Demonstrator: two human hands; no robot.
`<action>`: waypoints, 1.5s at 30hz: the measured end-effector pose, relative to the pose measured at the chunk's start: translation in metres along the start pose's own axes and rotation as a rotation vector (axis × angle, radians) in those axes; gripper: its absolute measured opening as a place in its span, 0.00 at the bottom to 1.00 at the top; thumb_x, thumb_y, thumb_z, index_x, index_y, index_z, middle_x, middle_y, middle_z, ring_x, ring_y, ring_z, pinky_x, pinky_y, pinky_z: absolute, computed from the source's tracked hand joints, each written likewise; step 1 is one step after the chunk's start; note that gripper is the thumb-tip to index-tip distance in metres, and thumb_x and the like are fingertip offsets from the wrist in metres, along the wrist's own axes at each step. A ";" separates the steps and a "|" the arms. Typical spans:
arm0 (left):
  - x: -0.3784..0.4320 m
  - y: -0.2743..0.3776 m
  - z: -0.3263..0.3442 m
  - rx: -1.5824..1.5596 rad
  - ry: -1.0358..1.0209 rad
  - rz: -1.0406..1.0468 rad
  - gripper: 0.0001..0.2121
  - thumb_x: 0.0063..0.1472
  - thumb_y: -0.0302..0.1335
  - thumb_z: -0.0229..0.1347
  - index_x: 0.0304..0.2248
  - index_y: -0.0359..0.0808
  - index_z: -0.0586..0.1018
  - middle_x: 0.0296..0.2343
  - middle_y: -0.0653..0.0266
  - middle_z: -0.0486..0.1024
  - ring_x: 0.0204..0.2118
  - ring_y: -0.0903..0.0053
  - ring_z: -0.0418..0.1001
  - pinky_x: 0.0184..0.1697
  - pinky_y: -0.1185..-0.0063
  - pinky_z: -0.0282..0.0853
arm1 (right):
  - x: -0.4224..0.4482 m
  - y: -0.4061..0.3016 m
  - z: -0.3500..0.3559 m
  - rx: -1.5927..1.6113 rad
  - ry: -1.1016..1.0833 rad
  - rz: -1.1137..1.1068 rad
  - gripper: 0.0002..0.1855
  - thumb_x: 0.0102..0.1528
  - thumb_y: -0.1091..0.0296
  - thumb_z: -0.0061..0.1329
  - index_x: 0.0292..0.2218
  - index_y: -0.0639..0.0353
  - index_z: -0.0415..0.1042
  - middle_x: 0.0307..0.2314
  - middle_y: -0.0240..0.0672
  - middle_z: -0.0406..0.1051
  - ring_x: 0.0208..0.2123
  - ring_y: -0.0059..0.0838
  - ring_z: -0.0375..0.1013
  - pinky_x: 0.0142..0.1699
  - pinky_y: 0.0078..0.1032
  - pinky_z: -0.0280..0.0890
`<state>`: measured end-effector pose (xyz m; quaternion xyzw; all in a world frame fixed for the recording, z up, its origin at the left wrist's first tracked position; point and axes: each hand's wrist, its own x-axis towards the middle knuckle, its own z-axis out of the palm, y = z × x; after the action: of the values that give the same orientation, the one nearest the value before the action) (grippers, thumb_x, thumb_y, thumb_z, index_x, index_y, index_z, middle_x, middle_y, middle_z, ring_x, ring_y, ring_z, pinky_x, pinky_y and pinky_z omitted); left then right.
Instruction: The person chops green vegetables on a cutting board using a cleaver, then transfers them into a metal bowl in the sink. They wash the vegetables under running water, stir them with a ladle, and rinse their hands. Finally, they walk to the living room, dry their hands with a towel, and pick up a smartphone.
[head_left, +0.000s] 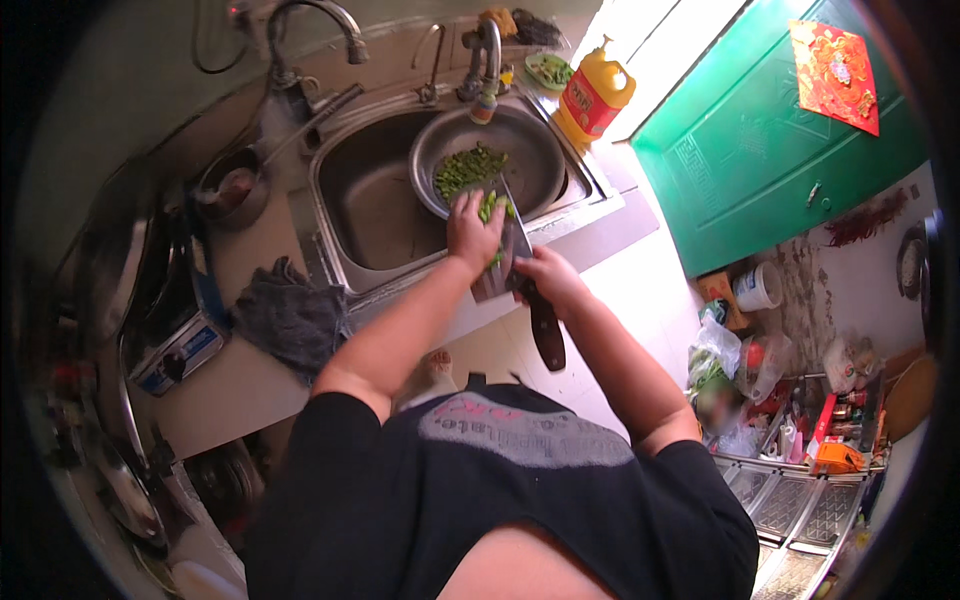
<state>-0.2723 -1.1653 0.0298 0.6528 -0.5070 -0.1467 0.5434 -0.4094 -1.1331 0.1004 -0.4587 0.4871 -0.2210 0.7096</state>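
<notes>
My right hand (553, 279) grips a cleaver near the junction of its dark handle (549, 337) and wide steel blade (516, 240). The blade lies nearly flat, its far end over the rim of a round metal basin (536, 154). Chopped green vegetable pieces (491, 206) rest on the blade. My left hand (474, 232) is over the blade with fingers spread, touching these pieces. More chopped greens (469, 169) form a heap inside the basin. Part of the blade is hidden under my left hand.
The basin sits on the right side of a steel sink (367, 202), under a faucet (491, 60). A yellow pump bottle (596, 97) and a green dish (550, 71) stand to its right. A dark cloth (289, 315) lies left. A green door (780, 135) and bagged goods (716, 352) are at right.
</notes>
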 end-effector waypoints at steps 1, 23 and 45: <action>0.018 -0.008 0.011 0.010 -0.045 -0.020 0.21 0.50 0.37 0.49 0.38 0.27 0.67 0.38 0.47 0.64 0.43 0.61 0.61 0.46 0.75 0.55 | 0.019 -0.006 -0.008 0.015 0.015 0.010 0.06 0.48 0.70 0.39 0.29 0.62 0.60 0.15 0.35 0.62 0.12 0.28 0.63 0.16 0.23 0.59; 0.068 -0.043 0.075 -1.014 -0.169 -1.282 0.11 0.51 0.36 0.48 0.31 0.38 0.68 0.27 0.64 0.69 0.30 0.75 0.66 0.31 0.77 0.62 | 0.203 -0.084 -0.137 -0.094 -0.245 0.181 0.08 0.46 0.72 0.38 0.31 0.63 0.59 0.18 0.38 0.62 0.15 0.31 0.66 0.16 0.22 0.60; 0.070 -0.089 0.075 -1.193 0.146 -1.064 0.08 0.53 0.24 0.45 0.34 0.37 0.68 0.31 0.67 0.69 0.35 0.76 0.67 0.39 0.75 0.62 | 0.391 -0.169 -0.119 0.336 -0.122 -0.155 0.14 0.50 0.71 0.31 0.38 0.66 0.62 0.36 0.46 0.63 0.39 0.38 0.62 0.46 0.28 0.58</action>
<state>-0.2520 -1.2740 -0.0490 0.4144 0.0728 -0.5893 0.6897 -0.3264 -1.5638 0.0433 -0.3826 0.3626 -0.3250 0.7852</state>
